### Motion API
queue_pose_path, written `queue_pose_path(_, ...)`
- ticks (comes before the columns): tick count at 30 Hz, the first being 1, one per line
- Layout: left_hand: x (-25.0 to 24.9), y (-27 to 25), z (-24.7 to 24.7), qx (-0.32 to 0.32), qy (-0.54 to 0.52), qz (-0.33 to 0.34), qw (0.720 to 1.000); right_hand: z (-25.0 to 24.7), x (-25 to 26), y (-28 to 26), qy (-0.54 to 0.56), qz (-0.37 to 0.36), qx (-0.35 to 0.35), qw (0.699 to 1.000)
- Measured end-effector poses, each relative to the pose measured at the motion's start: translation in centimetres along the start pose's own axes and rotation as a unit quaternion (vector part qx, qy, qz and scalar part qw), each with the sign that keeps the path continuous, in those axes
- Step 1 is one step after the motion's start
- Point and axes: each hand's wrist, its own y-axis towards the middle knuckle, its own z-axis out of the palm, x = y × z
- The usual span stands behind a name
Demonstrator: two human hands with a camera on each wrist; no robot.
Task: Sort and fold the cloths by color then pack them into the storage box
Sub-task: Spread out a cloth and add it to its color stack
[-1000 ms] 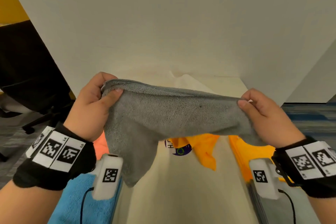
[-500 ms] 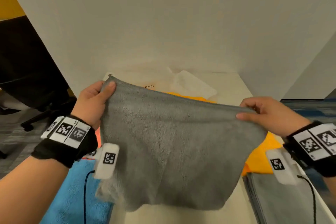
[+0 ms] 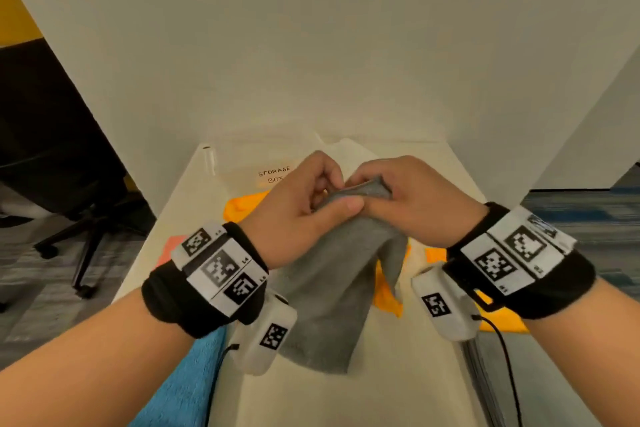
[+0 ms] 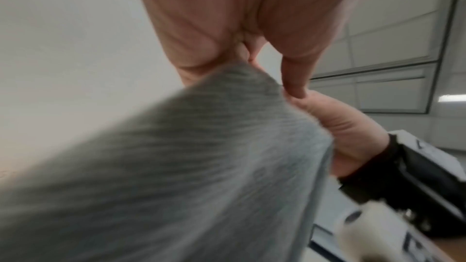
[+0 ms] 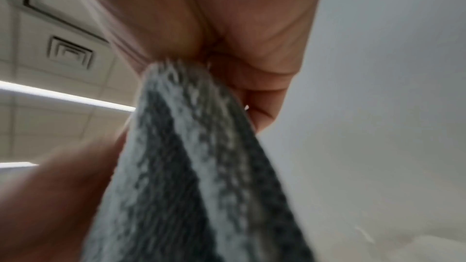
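Hands had closed the gap since half a second before: then they stood wide apart with the grey cloth [image 3: 332, 288] stretched flat between them, and in the head view they met above the middle of the worktop [image 3: 398, 374], the cloth doubled over and hanging from them in a narrow fold. The left hand [image 3: 294, 215] pinched the gathered top edge between thumb and curled fingers; the right hand [image 3: 412, 204] had its grip on the same edge, the two hands touching. Beyond them the storage box [image 3: 221, 166] stood at the far end, now uncovered enough to read its handwritten label, "STORAGE BOX". An orange cloth [image 3: 242, 206] lay on the worktop behind and under the hanging grey one, a blue cloth [image 3: 194, 374] lay at the near left edge under the left forearm, and a pink patch showed beside the left wristband. Square black-and-white code markers sat on both wristbands and on the white wrist cameras.

From the left wrist, blurred, the grey cloth [image 4: 176, 166] filled the lower frame, held at its top by the left hand [image 4: 227, 27], with the right hand [image 4: 340, 127] pressed to it from the right.

From the right wrist, also blurred, the doubled edges of the grey cloth [image 5: 201, 166] ran down from the right hand [image 5: 227, 27], clamped in its grip.
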Motion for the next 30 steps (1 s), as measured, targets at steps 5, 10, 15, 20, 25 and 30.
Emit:
queue_pose_path(5,4.9,-3.6,-2.3,0.114,0.135,-0.098,0.979,-3.0,-2.8,-1.6,0.095,0.023,-0.137,0.986)
queue_pose_path(10,9.6,-5.7,-7.6,0.029,0.24,-0.176,0.954,-3.3,-10.3,-2.9,0.135,0.16,-0.226,0.951)
queue_pose_path(15,7.7,-2.8,-11.8,-0.149,0.2,-0.147,0.957,-4.0,-11.8,-1.9,0.182,0.233,-0.204,0.933)
queue_pose_path(20,1.5,-0.8,-13.6,-0.253,0.092,-0.041,0.962,-8.2,-8.6,-1.5,0.238,0.135,-0.264,0.925)
queue_pose_path(25,-1.2,-3.8,-12.6,-0.15,-0.019,-0.015,0.988,-8.2,-7.6,-5.5,0.397,0.09,-0.216,0.888)
queue_pose_path(30,5.3,-10.1,-8.9,-0.027,-0.008,-0.186,0.982,-0.3,-11.1,-12.6,0.414,0.287,-0.022,0.864)
